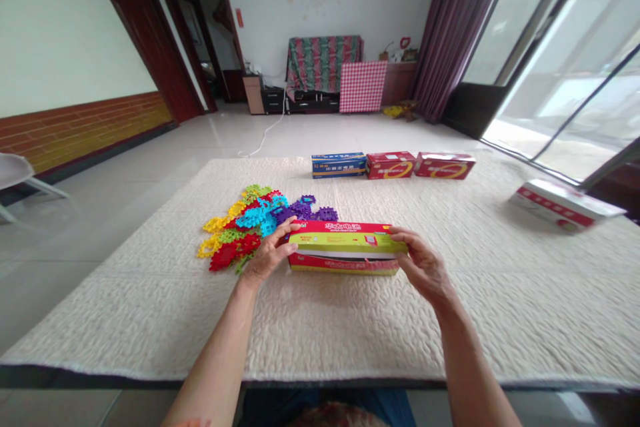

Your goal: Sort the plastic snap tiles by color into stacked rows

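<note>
A long red and yellow-green cardboard box [344,247] lies on the cream quilted table cover [350,320], its lid flap slightly raised. My left hand [270,255] grips the box's left end, thumb on the flap and fingers curled around the end. My right hand [423,263] holds the right end the same way, fingers bent over the flap's edge. Just left of the box and behind my left hand lies a heap of colourful plastic snowflake pieces [255,223] in yellow, red, green, blue and purple.
At the table's far edge stand a blue box [339,165] and two red boxes [391,165] [445,165] in a row. Another red and white box [563,203] lies at the far right. A white chair [20,177] stands on the floor at left.
</note>
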{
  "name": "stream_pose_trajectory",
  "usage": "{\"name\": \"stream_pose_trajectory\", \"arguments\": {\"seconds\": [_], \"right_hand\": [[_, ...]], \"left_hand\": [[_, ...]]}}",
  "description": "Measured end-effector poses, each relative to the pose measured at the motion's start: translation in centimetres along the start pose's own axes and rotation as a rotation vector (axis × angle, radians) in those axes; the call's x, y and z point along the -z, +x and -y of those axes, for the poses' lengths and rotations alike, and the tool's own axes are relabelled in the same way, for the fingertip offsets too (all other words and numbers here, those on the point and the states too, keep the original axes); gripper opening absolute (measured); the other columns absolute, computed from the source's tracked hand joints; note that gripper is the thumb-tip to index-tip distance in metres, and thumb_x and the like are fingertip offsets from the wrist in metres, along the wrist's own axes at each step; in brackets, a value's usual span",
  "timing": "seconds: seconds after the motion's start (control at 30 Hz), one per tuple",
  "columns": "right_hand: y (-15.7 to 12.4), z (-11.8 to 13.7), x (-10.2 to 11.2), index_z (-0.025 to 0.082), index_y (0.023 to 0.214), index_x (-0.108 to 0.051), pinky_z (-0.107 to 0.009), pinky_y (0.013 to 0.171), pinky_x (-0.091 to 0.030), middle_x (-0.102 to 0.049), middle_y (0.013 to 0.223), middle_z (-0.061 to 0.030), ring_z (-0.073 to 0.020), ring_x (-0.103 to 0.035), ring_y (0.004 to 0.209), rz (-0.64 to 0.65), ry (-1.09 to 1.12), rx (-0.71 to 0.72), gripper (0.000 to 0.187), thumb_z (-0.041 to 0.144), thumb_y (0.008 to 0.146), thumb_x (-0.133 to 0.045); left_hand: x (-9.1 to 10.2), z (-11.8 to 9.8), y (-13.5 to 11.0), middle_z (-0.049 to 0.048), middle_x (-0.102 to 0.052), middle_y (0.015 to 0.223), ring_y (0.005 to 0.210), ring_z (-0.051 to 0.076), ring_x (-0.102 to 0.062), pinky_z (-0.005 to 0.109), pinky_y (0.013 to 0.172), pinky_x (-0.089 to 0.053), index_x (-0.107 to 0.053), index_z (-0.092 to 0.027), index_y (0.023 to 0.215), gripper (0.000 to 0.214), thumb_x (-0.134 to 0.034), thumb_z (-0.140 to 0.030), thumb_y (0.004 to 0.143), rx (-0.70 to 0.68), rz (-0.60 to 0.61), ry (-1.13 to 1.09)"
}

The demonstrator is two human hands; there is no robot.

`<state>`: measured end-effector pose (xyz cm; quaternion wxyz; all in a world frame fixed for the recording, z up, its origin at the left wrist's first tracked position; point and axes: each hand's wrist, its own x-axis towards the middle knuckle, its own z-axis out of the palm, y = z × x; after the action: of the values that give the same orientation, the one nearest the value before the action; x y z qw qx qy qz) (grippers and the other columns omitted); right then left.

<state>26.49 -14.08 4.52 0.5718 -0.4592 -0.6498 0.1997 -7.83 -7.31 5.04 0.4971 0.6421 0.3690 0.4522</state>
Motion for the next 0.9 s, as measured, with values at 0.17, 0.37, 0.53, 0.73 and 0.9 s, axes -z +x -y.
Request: {"name": "stream_pose_trajectory", "arguments": {"seconds": [0.17,0.37,0.53,0.73,0.9], "right_hand": [[0.3,-0.3,0.2,0.025,0.103,-0.062,-0.039,0.097,-0.048,-0.062,0.122,-0.0078,-0.0209,-0.058,0.115,0.003,-0.071,0.036,0.023,0.017,0.084,-0.051],[-0.1,-0.1,0.2,0.024,0.102,-0.062,-0.038,0.094,-0.049,-0.063,0.118,-0.0079,-0.0206,-0.060,0.111,0.012,-0.160,0.108,0.022,0.016,0.085,-0.051],[-0.4,0.4,0.2,0.024,0.103,-0.062,-0.037,0.092,-0.049,-0.064,0.115,-0.0078,-0.0211,-0.061,0.109,0.027,-0.200,0.097,0.020,0.018,0.086,-0.053],[-0.3,0.2,-0.1,0.023,0.099,-0.063,-0.037,0.090,-0.050,-0.065,0.110,-0.0077,-0.0209,-0.062,0.105,-0.023,-0.247,0.106,0.015,0.021,0.087,-0.054],[-0.4,0.1,-0.1,0.023,0.099,-0.063,-0.037,0.088,-0.051,-0.066,0.105,-0.0068,-0.0210,-0.064,0.099,-0.028,-0.264,0.063,0.016,0.024,0.086,-0.054]], "left_hand": [[0.0,0.3,0.2,0.0067,-0.038,0.154,0.143,0.032,-0.031,0.044,0.117,-0.027,-0.065,-0.024,0.124,0.048,-0.068,-0.036,0.077,-0.001,-0.003,0.000],[0.2,0.3,-0.1,0.0072,-0.039,0.154,0.142,0.032,-0.034,0.043,0.117,-0.028,-0.065,-0.024,0.122,0.046,-0.068,-0.037,0.077,0.003,0.005,0.001],[-0.3,0.0,0.0,0.0094,-0.043,0.151,0.139,0.032,-0.038,0.044,0.116,-0.028,-0.071,-0.020,0.107,0.036,-0.064,-0.040,0.079,0.015,-0.060,0.066],[-0.8,0.3,0.3,0.0094,-0.051,0.144,0.133,0.031,-0.046,0.044,0.113,-0.033,-0.072,-0.019,0.096,0.028,-0.065,-0.037,0.076,0.023,-0.120,0.078],[-0.9,0.5,0.3,0.0087,-0.054,0.141,0.132,0.030,-0.048,0.043,0.112,-0.035,-0.073,-0.019,0.096,0.028,-0.065,-0.036,0.074,0.019,-0.135,0.078]]}}
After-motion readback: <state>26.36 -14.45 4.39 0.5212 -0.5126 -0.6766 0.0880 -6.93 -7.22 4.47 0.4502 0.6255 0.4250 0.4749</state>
